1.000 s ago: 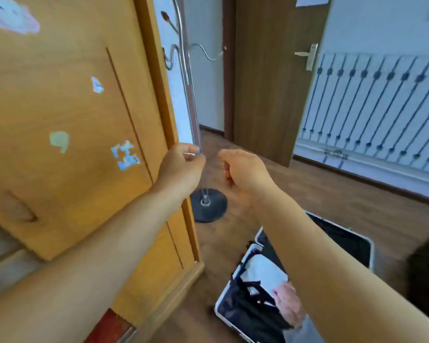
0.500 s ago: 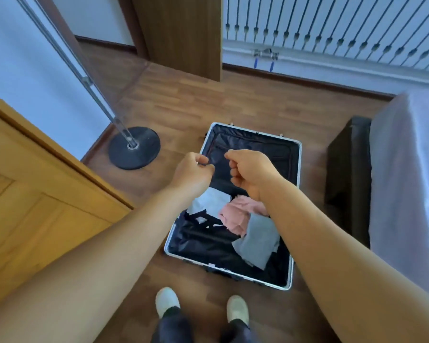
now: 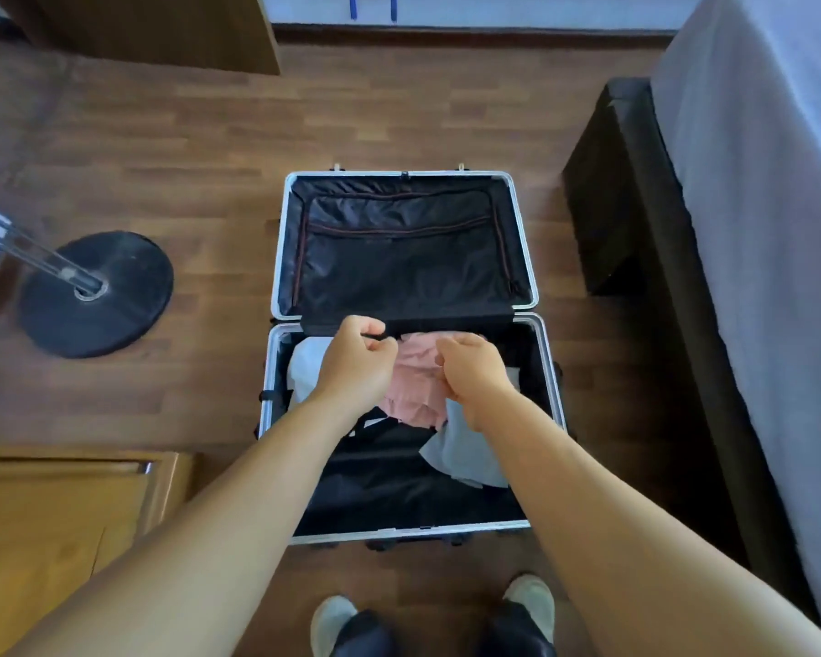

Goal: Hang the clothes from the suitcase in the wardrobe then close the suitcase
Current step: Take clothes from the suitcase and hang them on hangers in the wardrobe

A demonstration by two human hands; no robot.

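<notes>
Left hand: The left hand (image 3: 356,360) hung over the open suitcase with its fingers curled into a loose fist; whether anything was pinched between thumb and forefinger could not be told.
Right hand: The right hand (image 3: 475,372) was held just beside it, fingers curled inward above the clothes, and whether it gripped the fabric below could not be told.
Suitcase: A silver-framed suitcase (image 3: 527,258) lay open flat on the wooden floor (image 3: 186,144), directly before the person's feet, its two halves lined in black.
Far half: The lid half held a black zipped divider panel (image 3: 399,248), wrinkled, with a reddish zip line along its edge.
Near half: A crumpled pink garment (image 3: 413,386) sat toward the hinge side, a white garment (image 3: 304,367) lay to its left and a light grey garment (image 3: 465,452) spilled toward the right; black lining showed across the rest.
Wardrobe: An orange-brown wooden wardrobe door (image 3: 53,514) stood at lower left, near the case.
Coat stand: A round black base (image 3: 96,294) with a chrome pole stood on the floor to the left, well apart from the case.
Bed: A bed with a pale grey sheet (image 3: 778,182) and a dark frame ran along the right.
Feet: Two light-coloured shoes (image 3: 333,623) showed at the bottom edge.
</notes>
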